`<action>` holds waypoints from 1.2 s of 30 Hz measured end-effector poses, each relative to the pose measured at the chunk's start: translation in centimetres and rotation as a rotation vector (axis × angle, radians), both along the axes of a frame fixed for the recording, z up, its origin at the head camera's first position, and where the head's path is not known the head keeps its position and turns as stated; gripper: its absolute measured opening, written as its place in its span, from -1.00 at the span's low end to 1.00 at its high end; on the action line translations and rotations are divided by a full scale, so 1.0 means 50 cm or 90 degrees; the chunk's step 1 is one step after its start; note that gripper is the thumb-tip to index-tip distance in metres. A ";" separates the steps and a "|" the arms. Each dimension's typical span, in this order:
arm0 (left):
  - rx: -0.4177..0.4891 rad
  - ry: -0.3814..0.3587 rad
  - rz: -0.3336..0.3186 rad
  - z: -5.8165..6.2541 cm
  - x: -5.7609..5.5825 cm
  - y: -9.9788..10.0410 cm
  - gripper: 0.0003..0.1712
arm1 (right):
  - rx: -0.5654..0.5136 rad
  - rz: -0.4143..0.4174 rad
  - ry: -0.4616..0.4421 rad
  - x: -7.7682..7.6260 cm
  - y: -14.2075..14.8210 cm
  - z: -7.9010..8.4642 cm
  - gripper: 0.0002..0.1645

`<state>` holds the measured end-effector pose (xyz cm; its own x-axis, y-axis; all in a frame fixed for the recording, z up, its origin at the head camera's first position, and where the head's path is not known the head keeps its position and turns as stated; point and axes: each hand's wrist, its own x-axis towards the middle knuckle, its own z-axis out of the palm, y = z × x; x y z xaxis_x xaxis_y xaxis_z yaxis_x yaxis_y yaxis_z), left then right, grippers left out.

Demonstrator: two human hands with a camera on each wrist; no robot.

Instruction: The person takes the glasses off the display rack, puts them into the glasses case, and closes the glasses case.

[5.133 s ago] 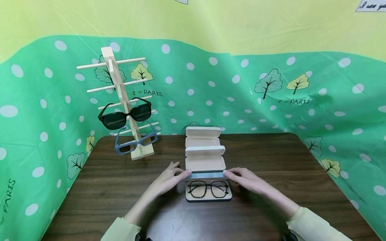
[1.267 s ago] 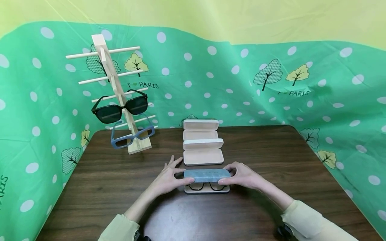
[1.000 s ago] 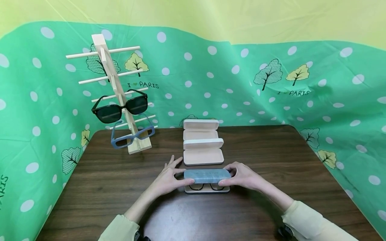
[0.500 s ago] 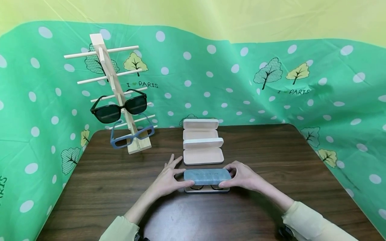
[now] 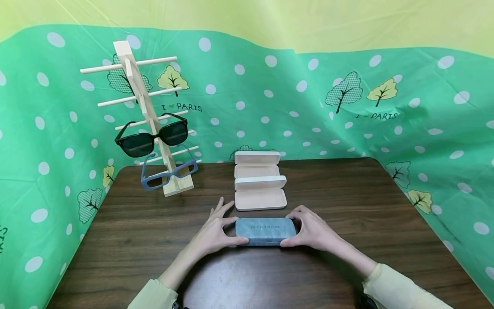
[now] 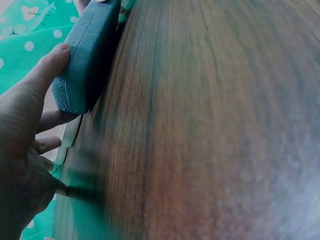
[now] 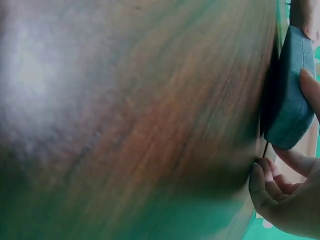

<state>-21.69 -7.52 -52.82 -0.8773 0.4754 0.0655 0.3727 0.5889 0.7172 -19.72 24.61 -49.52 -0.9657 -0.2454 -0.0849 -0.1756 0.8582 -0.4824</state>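
Note:
A blue glasses case (image 5: pixel 265 231) lies closed on the brown table, lettering on its lid. The black-framed eyeglasses seen in it earlier are hidden inside. My left hand (image 5: pixel 211 231) grips its left end, thumb on the front edge and index finger behind; the other fingers spread toward the back. At the right end my right hand (image 5: pixel 313 229) does the same, thumb in front, index finger at the back corner. In the left wrist view the left thumb presses the side of the case (image 6: pixel 82 60). The right wrist view shows the right fingers around the near end of the case (image 7: pixel 290 95).
Two open cases with pale linings, a nearer one (image 5: pixel 260 199) and a farther one (image 5: pixel 256 171), stand behind the blue case. At the back left, a wooden rack (image 5: pixel 133 77) carries black sunglasses (image 5: pixel 139 145) and blue-framed glasses (image 5: pixel 156 181). A patterned cloth (image 5: pixel 308 128) hangs behind the table.
The blue case stood open with the black-framed eyeglasses showing; both hands have brought its lid forward and down until it shut over them. The head view has shifted slightly.

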 end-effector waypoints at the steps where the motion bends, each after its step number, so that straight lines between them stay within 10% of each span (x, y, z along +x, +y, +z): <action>1: 0.000 0.002 0.000 0.000 0.000 0.000 -0.10 | 0.002 0.000 0.003 0.001 0.000 0.000 -0.11; 36: -0.126 0.192 0.048 0.001 0.037 0.033 -0.06 | 0.041 0.000 0.098 0.017 0.003 -0.017 0.00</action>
